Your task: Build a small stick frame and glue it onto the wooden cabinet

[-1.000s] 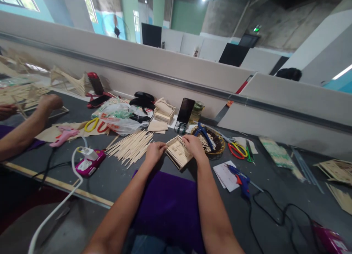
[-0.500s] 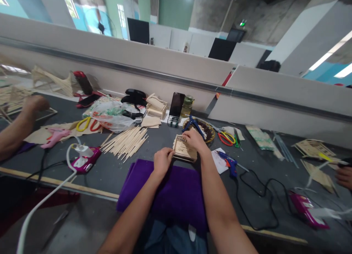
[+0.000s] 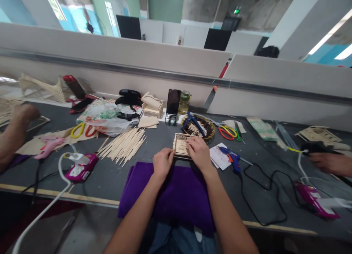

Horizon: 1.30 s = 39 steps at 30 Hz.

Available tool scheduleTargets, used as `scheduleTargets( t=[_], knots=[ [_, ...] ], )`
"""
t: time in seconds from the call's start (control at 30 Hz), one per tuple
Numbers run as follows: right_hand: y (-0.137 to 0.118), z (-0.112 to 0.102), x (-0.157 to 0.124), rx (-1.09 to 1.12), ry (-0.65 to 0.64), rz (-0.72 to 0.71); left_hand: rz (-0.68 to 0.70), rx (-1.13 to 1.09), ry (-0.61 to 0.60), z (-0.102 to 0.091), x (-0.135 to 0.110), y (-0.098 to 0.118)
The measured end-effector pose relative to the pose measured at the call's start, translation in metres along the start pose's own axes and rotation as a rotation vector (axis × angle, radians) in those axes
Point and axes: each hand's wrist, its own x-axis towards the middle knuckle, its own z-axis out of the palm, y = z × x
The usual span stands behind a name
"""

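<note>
Both my hands rest on a small flat wooden stick frame [image 3: 180,143] lying on the dark table [image 3: 143,166] just beyond a purple cloth [image 3: 170,193]. My left hand [image 3: 162,162] grips the frame's near left corner with curled fingers. My right hand [image 3: 198,152] lies over its right half, fingers bent down onto it. To the left of the frame a loose pile of thin wooden sticks [image 3: 123,144] is spread out.
A woven dish with sticks and a blue tool [image 3: 195,124], red and yellow scissors [image 3: 228,132], a blue glue gun [image 3: 232,160] with black cord, a phone [image 3: 172,103], a plastic bag [image 3: 106,116], a pink power strip [image 3: 79,167]. Other people's hands at far left [image 3: 23,112] and far right [image 3: 326,161].
The frame was lowered from a tilted hold to lie flat on the table near the purple cloth. My right hand shifted over its top. The camera panned right.
</note>
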Motion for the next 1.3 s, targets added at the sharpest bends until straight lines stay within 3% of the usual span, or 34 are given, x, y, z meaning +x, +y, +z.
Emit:
scheduleTargets(
  t=[0.3,0.77,1.1,1.3],
  knots=[
    [-0.003,0.03,-0.009,-0.112,-0.1,-0.053,0.053,-0.029,0.017,0.003,-0.003,-0.001],
    [0.008,0.027,-0.016,-0.135,-0.033,-0.166,0.041,-0.057,-0.048,0.007,-0.004,-0.002],
    [0.008,0.022,-0.012,-0.066,-0.043,-0.076,0.069,-0.08,0.02,0.008,-0.002,-0.003],
    [0.03,0.002,-0.015,-0.065,0.149,0.1,0.121,-0.109,0.093,0.011,0.0,-0.007]
  ],
)
